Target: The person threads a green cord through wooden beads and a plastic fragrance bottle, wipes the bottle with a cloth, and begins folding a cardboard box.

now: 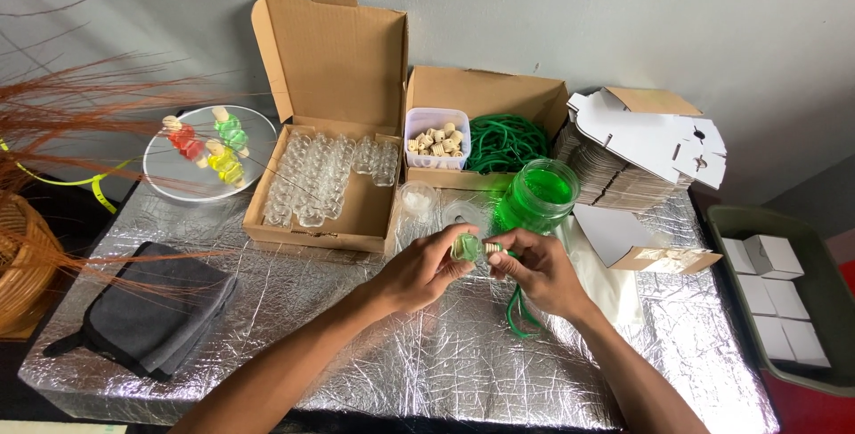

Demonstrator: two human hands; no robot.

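My left hand (424, 269) holds a small glass bottle of green liquid (465, 247) above the foil-covered table (356, 354). My right hand (537, 267) pinches a small wooden cap (492, 248) with a green cord (517, 309) right at the bottle's mouth. The cord hangs down under my right hand. Just behind both hands stands a glass jar of green liquid (536, 194).
An open cardboard box (322, 180) holds several empty glass bottles. A plastic tub of wooden caps (436, 138) and green cords (508, 142) sit in another box. A glass plate (209, 151) carries filled red, green and yellow bottles. Flat white cartons (650, 145), a grey cloth (156, 314), a bin of white boxes (784, 296).
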